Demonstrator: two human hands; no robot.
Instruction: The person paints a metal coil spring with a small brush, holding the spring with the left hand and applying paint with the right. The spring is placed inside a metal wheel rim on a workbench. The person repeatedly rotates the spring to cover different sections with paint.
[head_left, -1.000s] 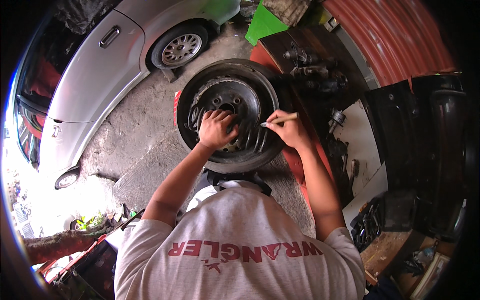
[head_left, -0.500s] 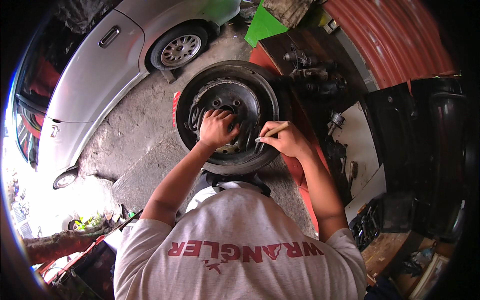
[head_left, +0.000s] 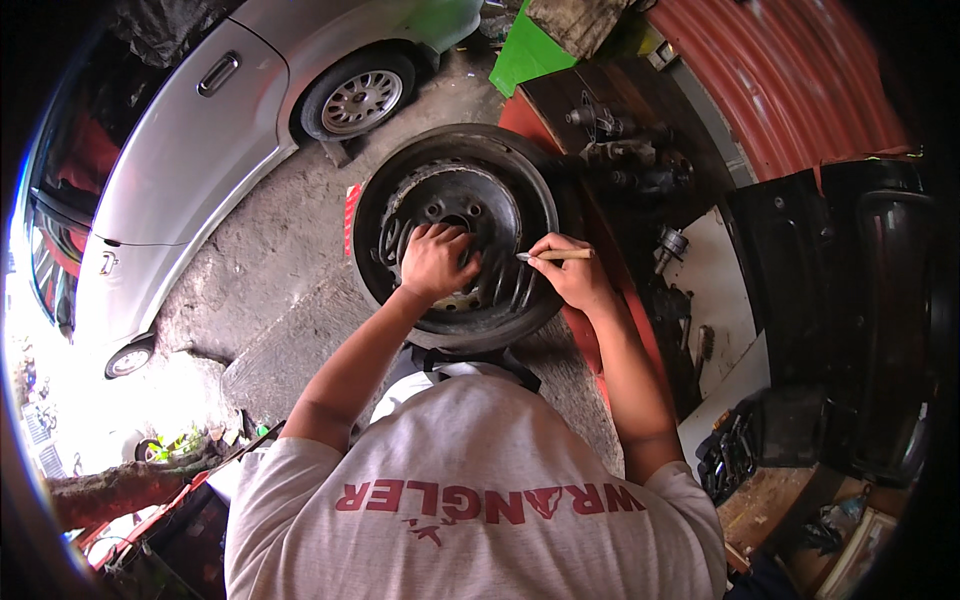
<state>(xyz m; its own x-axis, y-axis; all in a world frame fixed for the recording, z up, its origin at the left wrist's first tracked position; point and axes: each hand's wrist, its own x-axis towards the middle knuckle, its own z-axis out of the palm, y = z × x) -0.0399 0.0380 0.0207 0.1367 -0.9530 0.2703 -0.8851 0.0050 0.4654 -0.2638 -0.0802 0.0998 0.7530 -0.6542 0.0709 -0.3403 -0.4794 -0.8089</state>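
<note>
A black tyre on a dark steel wheel rim lies flat in front of me, with bolt holes round its centre. My left hand rests over the middle of the rim, its fingers bent and pressed together. Dark curved loops show beside it; what lies under the fingers is hidden. Over the right side of the tyre, my right hand pinches a small hand tool with a pale wooden handle. Its short light tip points left toward the rim, and I cannot tell its exact kind.
A silver car stands at the left. On the right, a dark bench with a red side carries greasy metal parts and a brush. Beyond it are red corrugated sheeting and a black panel.
My right hand has moved slightly up, and the tool has turned from slanting to nearly level, with its tip higher. My left hand stays almost in place.
</note>
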